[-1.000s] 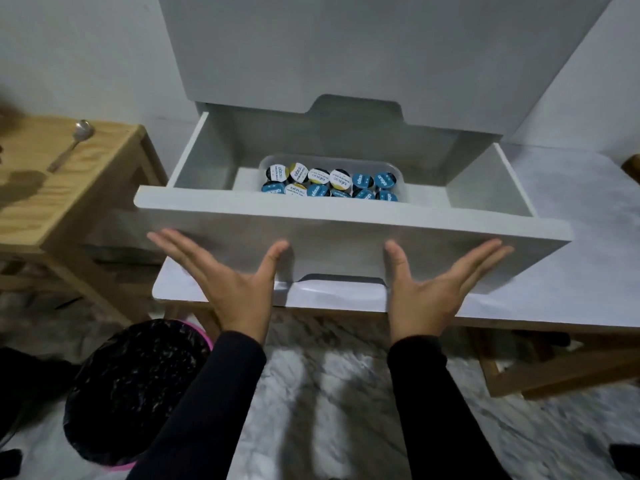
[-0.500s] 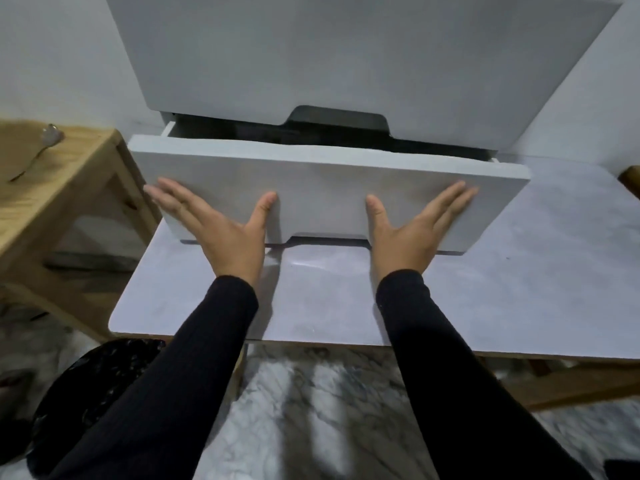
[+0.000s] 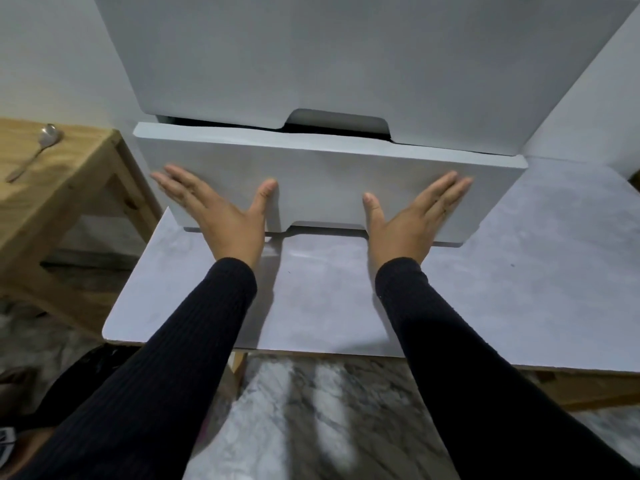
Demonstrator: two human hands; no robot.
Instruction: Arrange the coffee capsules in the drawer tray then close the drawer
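Observation:
The white lower drawer (image 3: 322, 174) of a white cabinet stands almost fully pushed in, with only a thin dark gap left above its front panel. My left hand (image 3: 221, 213) presses flat on the left part of the panel, fingers straight and spread. My right hand (image 3: 412, 216) presses flat on the right part the same way. The tray and the coffee capsules are hidden inside the drawer.
The cabinet's upper drawer front (image 3: 346, 64) overhangs the lower one. The cabinet sits on a pale grey table top (image 3: 519, 289). A wooden side table (image 3: 52, 188) with a metal spoon (image 3: 38, 147) stands at the left. A black-bagged bin (image 3: 79, 382) sits on the marble floor below.
The drawer has slid from wide open, with the tray of capsules showing, to nearly closed. Both hands stayed flat on its front and moved forward with it.

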